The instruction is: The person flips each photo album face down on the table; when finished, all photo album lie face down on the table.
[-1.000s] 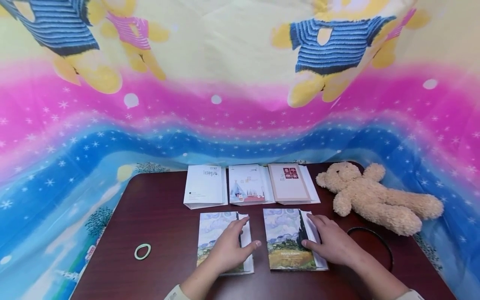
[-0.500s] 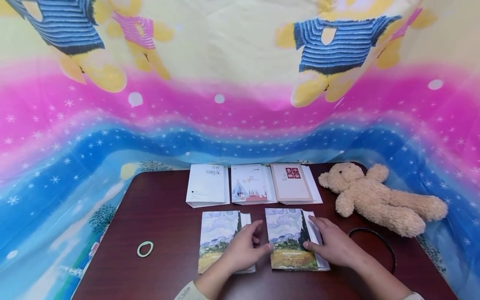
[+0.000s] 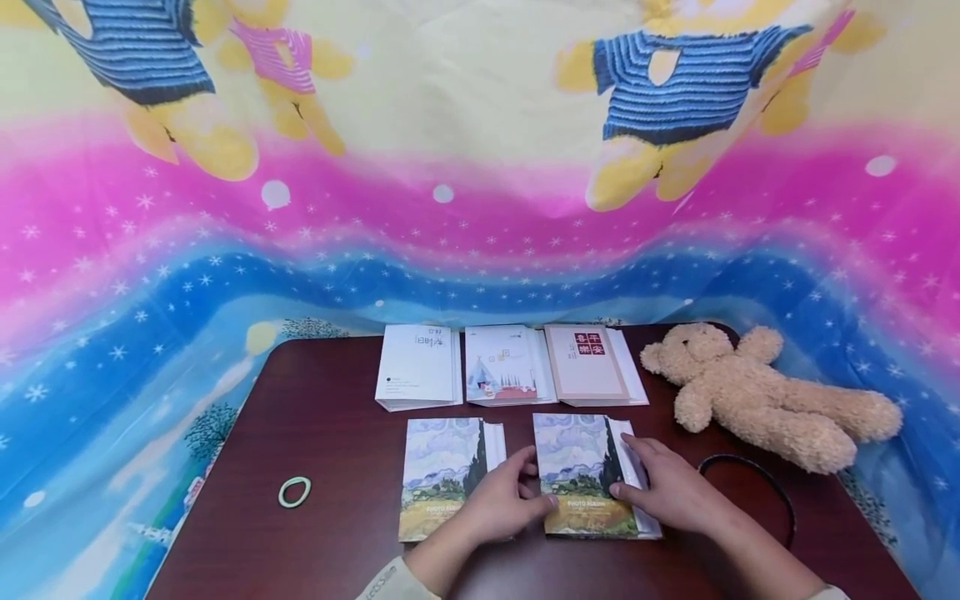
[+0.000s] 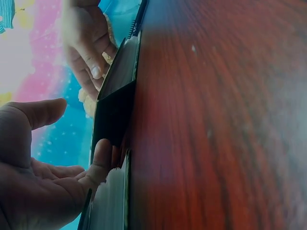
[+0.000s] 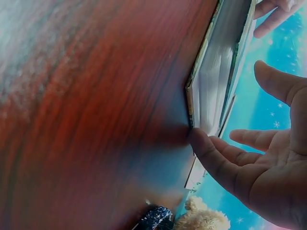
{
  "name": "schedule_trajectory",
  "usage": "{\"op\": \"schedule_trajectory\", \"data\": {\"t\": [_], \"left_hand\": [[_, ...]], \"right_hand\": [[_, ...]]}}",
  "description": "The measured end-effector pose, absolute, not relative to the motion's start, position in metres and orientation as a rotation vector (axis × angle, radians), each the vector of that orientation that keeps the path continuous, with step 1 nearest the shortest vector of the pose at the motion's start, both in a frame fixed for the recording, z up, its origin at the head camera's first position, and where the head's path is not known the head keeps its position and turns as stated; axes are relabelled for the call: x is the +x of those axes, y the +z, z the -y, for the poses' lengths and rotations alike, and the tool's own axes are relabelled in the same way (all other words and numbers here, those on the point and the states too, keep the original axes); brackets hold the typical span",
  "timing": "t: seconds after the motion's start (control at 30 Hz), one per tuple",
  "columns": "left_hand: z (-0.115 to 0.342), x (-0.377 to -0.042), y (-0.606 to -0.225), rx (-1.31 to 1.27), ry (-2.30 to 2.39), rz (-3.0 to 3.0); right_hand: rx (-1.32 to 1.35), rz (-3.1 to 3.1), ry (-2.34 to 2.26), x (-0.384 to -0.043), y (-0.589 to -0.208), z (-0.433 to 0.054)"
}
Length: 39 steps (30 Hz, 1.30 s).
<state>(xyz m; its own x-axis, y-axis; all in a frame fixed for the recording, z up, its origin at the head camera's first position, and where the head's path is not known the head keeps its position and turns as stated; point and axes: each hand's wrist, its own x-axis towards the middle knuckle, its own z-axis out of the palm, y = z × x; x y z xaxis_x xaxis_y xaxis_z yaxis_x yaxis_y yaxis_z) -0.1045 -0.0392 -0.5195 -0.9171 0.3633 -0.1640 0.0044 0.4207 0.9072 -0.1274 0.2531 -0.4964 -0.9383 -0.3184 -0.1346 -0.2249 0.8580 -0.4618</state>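
Note:
Two photo albums with a painted landscape cover lie side by side near the front of the table. My left hand (image 3: 501,498) is between them, over the right edge of the left album (image 3: 438,467) and beside the spine of the right album (image 3: 573,475). Its thumb stands apart from the fingers in the left wrist view, one fingertip low in the gap near the dark spine (image 4: 112,115). At the right album's page side is my right hand (image 3: 675,492), fingers spread loosely along the edge. In the right wrist view, its lowest fingertip meets the album's edge (image 5: 211,91).
Behind stand three more albums in a row: a white one (image 3: 416,367), one with a tent picture (image 3: 498,367) and one with red squares (image 3: 585,367). A teddy bear (image 3: 757,392) lies right, beside a thin black hoop (image 3: 783,492). A pale green ring (image 3: 282,492) lies left.
My left hand has moved right, off the left album's cover and into the gap by the right album. The right hand stays at the right album's edge. The head view has shifted slightly.

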Motion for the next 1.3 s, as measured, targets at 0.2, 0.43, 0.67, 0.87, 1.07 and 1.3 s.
{"op": "schedule_trajectory", "data": {"t": [0.2,0.43,0.67,0.87,1.07,1.3], "left_hand": [[0.0340,-0.1027,-0.5188,0.302,1.492,-2.321],[0.0307,-0.1020,-0.5197,0.294,1.531,-2.281],[0.0297,-0.1035,-0.5196,0.294,1.570,-2.240],[0.0298,-0.1039,-0.5191,0.300,1.608,-2.217],[0.0298,-0.1039,-0.5186,0.293,1.664,-2.165],[0.0296,-0.1052,-0.5191,0.318,1.732,-2.145]], "right_hand": [[-0.416,-2.825,-0.672,-0.1282,-0.4983,-0.2533],[-0.381,-2.789,-0.664,-0.1278,-0.4954,-0.2518],[-0.381,-2.789,-0.664,-0.1285,-0.4957,-0.2511],[-0.395,-2.788,-0.681,-0.1268,-0.4963,-0.2498],[-0.399,-2.784,-0.691,-0.1271,-0.4955,-0.2483],[-0.382,-2.775,-0.705,-0.1256,-0.4966,-0.2463]]}}
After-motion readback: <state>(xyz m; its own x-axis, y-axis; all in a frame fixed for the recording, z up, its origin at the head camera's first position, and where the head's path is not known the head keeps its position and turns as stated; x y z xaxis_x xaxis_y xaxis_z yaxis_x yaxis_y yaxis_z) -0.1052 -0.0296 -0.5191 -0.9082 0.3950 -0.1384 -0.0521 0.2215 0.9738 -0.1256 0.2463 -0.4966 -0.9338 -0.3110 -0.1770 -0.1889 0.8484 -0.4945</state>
